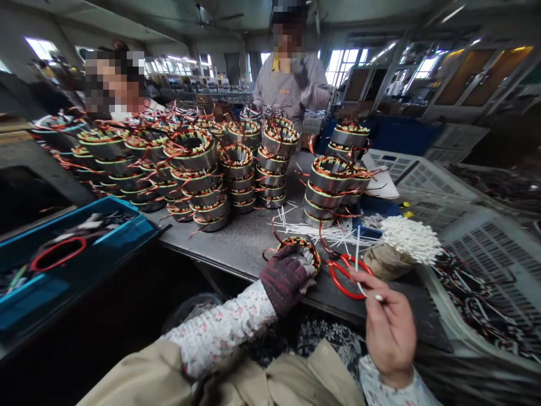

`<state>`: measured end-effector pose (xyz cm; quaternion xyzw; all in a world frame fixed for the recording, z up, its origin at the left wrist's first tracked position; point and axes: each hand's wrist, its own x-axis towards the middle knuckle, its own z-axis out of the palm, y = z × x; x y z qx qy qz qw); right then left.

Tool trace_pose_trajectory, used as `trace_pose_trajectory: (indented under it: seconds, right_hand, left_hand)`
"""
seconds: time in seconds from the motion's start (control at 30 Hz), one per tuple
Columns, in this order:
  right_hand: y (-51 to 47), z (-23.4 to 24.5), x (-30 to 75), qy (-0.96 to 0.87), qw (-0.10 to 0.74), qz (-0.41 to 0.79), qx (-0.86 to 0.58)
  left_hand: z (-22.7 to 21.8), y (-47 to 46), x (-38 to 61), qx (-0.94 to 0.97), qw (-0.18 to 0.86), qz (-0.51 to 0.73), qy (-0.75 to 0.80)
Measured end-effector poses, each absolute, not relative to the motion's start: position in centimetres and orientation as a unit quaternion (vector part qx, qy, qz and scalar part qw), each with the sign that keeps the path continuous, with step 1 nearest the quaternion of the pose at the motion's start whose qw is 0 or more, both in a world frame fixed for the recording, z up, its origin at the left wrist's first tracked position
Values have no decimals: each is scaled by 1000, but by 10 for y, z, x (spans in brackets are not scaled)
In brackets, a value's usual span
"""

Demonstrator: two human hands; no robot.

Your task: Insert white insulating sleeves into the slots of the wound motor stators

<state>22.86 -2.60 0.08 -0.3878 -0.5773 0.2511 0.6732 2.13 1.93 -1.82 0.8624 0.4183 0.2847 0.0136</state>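
Note:
My left hand (286,280), in a dark knitted glove, grips the near side of a wire-wound motor stator (315,258) at the front of the table. Its fingers reach over the ring and hide part of the windings. A thin white tube (358,248) stands up from between the fingers of my bare right hand (391,327), held in a pinch. A small white end also shows at the thumb. Between the hands lie scissors with red handles (346,294), their blades pointing towards the stator. Loose white tubes (325,232) are scattered behind it.
Stacked stators (207,194) fill the left and back of the table, with another stack (323,192) further right. A bundle of white tubes (408,239) stands at the right, beside white plastic crates (486,237). A blue bin (139,225) is at left. Two people are across the table.

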Motion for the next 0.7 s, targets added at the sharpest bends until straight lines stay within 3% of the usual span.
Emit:
trace_pose_trajectory:
  seconds: [0.17,0.3,0.53,0.7]
  right_hand:
    - [-32,-17,232,-657,604,210,-399]
    - [-32,-22,231,-661,597,217,-400]
    - [-31,-26,229,-669,592,196,-404]
    - [-35,-32,231,-709,569,218,-355]
  left_hand:
    - [-12,19,16,844,78,322,421]
    - [-14,20,15,839,100,327,424]
    - [-11,20,21,865,35,238,440]
    - [-22,24,17,863,-5,253,437]
